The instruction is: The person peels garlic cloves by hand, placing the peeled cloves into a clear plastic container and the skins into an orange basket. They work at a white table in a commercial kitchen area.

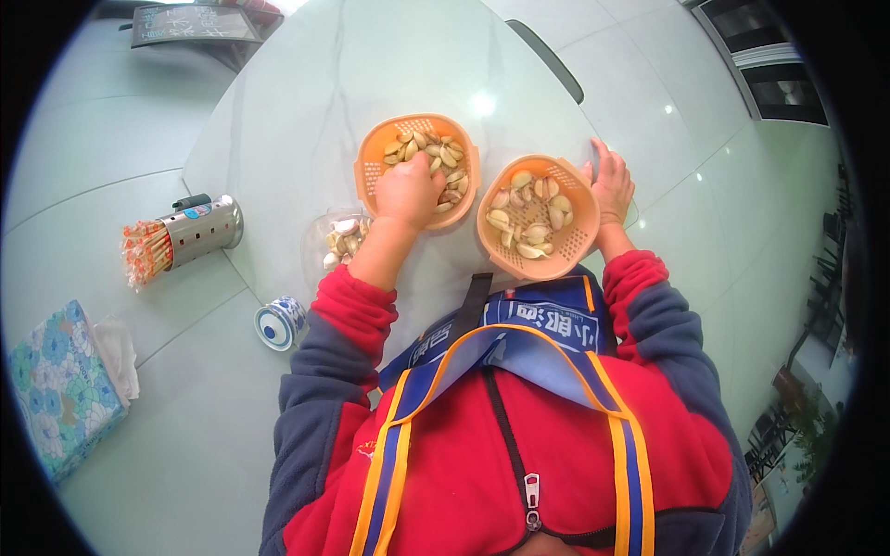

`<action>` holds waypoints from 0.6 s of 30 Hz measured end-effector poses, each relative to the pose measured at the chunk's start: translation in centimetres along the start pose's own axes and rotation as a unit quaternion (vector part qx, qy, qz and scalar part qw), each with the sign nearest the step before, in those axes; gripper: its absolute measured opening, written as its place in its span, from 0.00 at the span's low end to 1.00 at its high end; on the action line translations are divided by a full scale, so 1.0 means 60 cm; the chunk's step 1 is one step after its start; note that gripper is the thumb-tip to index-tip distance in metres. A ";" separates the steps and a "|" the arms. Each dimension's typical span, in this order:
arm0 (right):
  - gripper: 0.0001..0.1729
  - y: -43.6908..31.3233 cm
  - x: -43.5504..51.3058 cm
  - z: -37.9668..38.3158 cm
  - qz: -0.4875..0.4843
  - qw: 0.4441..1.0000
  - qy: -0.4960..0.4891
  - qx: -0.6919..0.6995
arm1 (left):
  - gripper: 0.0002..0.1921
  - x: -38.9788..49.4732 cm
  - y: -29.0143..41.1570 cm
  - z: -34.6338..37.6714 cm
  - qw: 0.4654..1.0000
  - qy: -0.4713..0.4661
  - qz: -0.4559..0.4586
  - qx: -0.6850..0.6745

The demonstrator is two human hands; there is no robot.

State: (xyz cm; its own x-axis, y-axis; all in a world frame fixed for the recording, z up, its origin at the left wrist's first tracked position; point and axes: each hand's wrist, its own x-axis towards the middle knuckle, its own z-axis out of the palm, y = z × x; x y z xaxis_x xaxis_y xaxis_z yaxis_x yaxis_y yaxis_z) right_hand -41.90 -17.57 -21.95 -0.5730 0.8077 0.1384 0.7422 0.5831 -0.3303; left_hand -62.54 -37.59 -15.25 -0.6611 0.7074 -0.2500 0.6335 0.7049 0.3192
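Observation:
My left hand reaches into an orange plastic basket with garlic cloves in it. Its fingertips are down among the cloves and hidden, so I cannot tell if they pinch one. Close by on the right is a second orange basket, tilted towards me, holding larger garlic pieces. Along that basket's right side rests my right hand, fingers stretched out near the table's edge and nothing visible in its grasp. A clear plastic container with more garlic sits partly beneath my left forearm.
Under the baskets is a pale marble-patterned table. To the left are a perforated metal holder with wrapped chopsticks, a blue-and-white lidded jar and a floral tissue pack. A dark chair back shows past the far right edge.

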 end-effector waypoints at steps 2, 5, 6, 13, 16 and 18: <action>0.25 0.001 0.000 0.001 0.005 1.000 -0.006 0.006 | 0.11 -0.003 -0.005 -0.015 0.992 0.049 -0.015 -0.118; 0.25 0.002 0.001 0.001 0.003 1.000 -0.005 0.005 | 0.13 -0.019 -0.024 -0.058 0.839 -0.007 -0.120 -0.531; 0.25 0.002 0.001 0.002 0.000 1.000 -0.002 0.004 | 0.13 -0.032 -0.033 -0.074 0.829 -0.004 -0.140 -0.542; 0.25 0.003 0.000 0.003 0.005 1.000 -0.007 0.004 | 0.10 -0.151 -0.125 -0.156 0.924 -0.048 -0.172 -0.340; 0.25 0.003 0.002 0.003 0.004 1.000 -0.013 0.012 | 0.09 -0.168 -0.124 -0.157 0.992 0.104 0.063 -0.036; 0.25 0.002 0.002 0.002 -0.001 1.000 -0.002 0.014 | 0.09 -0.163 -0.104 -0.149 0.990 0.089 -0.002 -0.113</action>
State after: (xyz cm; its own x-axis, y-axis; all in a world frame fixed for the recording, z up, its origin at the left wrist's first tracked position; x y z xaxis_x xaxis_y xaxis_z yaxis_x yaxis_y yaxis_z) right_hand -41.92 -17.44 -22.10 -0.5767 0.8057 0.1349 0.7306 0.5826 -0.3562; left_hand -63.63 -49.33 -6.62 -0.7368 0.6697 -0.0936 0.5379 0.6643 0.5189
